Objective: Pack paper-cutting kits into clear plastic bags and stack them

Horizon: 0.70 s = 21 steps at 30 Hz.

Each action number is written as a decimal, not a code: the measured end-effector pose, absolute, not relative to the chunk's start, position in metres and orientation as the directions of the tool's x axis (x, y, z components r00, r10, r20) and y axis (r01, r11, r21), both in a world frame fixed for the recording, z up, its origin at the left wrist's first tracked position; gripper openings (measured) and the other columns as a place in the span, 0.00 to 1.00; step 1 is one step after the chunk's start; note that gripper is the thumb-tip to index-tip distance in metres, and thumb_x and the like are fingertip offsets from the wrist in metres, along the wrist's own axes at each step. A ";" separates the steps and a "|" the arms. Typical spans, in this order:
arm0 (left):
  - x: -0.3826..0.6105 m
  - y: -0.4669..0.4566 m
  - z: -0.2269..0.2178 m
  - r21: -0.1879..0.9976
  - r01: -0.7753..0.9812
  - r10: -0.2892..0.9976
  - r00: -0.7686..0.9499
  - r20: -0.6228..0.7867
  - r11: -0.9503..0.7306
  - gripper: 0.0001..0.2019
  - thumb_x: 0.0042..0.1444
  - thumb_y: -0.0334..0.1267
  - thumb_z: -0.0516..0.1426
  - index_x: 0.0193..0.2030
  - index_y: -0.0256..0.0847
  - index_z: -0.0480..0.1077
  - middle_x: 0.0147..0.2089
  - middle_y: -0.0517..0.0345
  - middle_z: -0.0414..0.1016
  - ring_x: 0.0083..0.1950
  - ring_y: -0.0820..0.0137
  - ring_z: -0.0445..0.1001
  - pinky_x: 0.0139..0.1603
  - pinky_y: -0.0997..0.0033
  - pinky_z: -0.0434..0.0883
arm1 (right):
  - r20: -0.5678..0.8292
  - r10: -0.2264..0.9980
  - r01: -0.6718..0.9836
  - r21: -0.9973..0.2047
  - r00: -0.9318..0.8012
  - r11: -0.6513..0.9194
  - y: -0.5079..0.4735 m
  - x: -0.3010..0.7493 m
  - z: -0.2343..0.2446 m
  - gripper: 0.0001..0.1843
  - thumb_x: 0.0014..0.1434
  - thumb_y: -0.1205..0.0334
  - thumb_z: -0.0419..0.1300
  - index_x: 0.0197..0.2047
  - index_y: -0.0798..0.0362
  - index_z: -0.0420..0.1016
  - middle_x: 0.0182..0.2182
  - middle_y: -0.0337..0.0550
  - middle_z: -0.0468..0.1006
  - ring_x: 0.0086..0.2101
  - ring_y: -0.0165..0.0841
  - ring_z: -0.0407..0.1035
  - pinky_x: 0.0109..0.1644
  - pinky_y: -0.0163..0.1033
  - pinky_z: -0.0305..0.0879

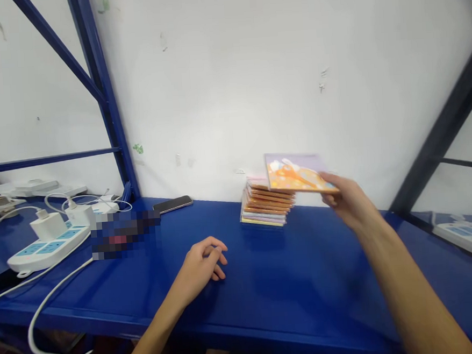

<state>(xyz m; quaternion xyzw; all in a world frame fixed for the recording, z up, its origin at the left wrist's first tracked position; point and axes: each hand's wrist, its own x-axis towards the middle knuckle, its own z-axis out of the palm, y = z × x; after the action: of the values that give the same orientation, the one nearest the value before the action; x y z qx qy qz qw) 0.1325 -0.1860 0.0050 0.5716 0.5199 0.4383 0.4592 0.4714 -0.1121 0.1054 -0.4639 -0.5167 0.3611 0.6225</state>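
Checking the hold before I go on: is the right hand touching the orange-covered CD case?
Touching. The head view plainly shows the right hand pinching the right edge of the orange-covered CD case, with no gap between them.

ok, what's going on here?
A person at a blue metal shelf is holding a flat case with an orange and lilac cover in their right hand, just above a stack of similar cases. Their left hand rests loosely curled on the shelf, holding nothing. Farther left lie a phone and a white power strip with chargers plugged in.
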 end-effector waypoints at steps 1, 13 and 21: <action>0.133 -0.186 0.004 0.975 0.216 0.996 0.084 0.029 -0.046 0.12 0.56 0.46 0.56 0.39 0.39 0.71 0.31 0.59 0.76 0.23 0.71 0.77 0.24 0.74 0.69 | 0.306 0.930 0.052 -0.952 0.205 0.302 -0.095 0.472 0.109 0.15 0.59 0.50 0.66 0.30 0.52 0.74 0.24 0.36 0.69 0.20 0.25 0.57 0.18 0.30 0.55; 0.131 -0.190 0.003 0.939 0.330 0.983 0.180 0.032 -0.091 0.08 0.55 0.40 0.56 0.36 0.40 0.74 0.29 0.58 0.77 0.27 0.70 0.75 0.27 0.74 0.67 | 0.275 0.956 0.232 -0.941 0.105 0.245 -0.013 0.453 0.054 0.26 0.68 0.40 0.58 0.52 0.54 0.79 0.52 0.49 0.80 0.53 0.45 0.74 0.58 0.54 0.70; 0.165 -0.147 0.025 0.828 0.512 0.973 0.136 0.186 -0.230 0.28 0.59 0.52 0.58 0.63 0.42 0.66 0.49 0.44 0.78 0.38 0.59 0.80 0.35 0.62 0.76 | 0.315 0.947 0.168 -0.932 -0.070 0.322 -0.043 0.463 0.053 0.51 0.51 0.45 0.75 0.72 0.50 0.63 0.62 0.56 0.75 0.56 0.50 0.75 0.56 0.50 0.75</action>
<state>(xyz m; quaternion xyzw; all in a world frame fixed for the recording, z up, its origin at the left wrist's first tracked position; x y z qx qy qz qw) 0.1654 -0.1472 0.0253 0.6882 0.5394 0.3759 0.3068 0.4632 -0.0430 0.0530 -0.4443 -0.6273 0.3761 0.5174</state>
